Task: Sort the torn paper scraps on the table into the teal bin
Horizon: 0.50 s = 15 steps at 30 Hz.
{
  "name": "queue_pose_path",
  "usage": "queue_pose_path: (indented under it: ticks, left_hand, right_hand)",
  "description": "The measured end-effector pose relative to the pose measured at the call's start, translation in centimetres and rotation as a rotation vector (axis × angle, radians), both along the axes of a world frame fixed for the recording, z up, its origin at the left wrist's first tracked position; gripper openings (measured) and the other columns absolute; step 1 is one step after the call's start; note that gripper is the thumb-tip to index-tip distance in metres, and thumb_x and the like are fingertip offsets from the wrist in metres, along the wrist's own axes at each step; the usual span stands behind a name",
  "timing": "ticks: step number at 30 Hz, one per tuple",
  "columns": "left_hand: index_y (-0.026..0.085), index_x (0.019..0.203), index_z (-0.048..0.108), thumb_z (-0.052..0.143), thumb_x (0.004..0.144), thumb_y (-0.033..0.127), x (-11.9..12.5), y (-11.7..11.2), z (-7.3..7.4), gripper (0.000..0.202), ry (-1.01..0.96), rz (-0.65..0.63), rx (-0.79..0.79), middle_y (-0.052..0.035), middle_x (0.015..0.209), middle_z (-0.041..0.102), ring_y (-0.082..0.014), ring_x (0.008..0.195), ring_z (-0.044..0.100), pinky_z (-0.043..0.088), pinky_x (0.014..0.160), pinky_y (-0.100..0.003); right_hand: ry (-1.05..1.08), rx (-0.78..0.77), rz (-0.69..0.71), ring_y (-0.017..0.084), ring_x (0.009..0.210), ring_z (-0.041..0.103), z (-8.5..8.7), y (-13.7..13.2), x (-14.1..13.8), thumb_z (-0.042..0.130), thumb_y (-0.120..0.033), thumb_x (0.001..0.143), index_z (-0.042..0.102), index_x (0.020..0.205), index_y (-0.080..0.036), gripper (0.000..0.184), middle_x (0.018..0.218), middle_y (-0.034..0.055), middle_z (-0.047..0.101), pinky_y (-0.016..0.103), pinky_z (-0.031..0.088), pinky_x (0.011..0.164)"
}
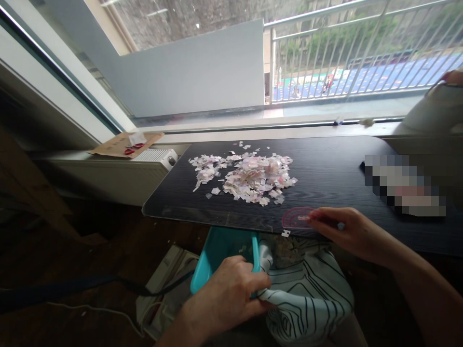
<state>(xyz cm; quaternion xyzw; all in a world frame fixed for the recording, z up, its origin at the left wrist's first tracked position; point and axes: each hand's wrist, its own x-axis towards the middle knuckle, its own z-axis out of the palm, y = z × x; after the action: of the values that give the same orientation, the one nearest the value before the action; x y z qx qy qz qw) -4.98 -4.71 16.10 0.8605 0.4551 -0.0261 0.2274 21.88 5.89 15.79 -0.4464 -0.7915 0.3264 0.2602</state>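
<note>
Daylight enters through the window (231,58) ahead, glaring off the tabletop (325,173); the floor below lies dim; wide-angle bending at the edges; one patch pixelated.

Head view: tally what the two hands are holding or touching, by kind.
Teal dustpan, gripped by left hand: 1
Striped bag, pinched by the left hand: 1
Pink protractor, under right hand: 1
Total: 3

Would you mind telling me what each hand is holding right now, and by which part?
The left hand grips the teal dustpan by its right edge, below the table's edge. The right hand presses fingertips on the pink protractor, at its right end.
</note>
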Motion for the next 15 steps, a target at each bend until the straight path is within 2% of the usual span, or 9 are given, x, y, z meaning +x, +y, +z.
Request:
queue_pose_path:
  ticks: [10, 15]
  left_hand:
    - [0.021, 0.079, 0.061, 0.060, 0.087, 0.040, 0.15, -0.07, 0.35, 0.020, 0.016, -0.004, 0.001, 0.0015, 0.065, 0.056, -0.0160, 0.063, 0.054, 0.033, 0.062, -0.026]
    - [0.022, 0.081, 0.061, 0.059, 0.087, 0.042, 0.13, -0.09, 0.37, 0.021, 0.022, -0.015, 0.015, 0.0014, 0.065, 0.056, -0.0163, 0.063, 0.053, 0.033, 0.062, -0.027]
  right_hand:
    - [-0.003, -0.029, -0.008, 0.017, 0.066, 0.062, -0.05, -0.34, 0.56, 0.061, -0.041, 0.079, 0.074, 0.088, -0.018, 0.028, 0.072, 0.0023, 0.071, 0.021, 0.047, 0.055]
    - [-0.052, -0.095, 0.076, 0.014, 0.060, 0.058, 0.25, -0.91, 0.26, 0.060, -0.042, 0.080, 0.074, 0.083, -0.017, 0.028, 0.068, 0.0019, 0.069, 0.020, 0.044, 0.051]
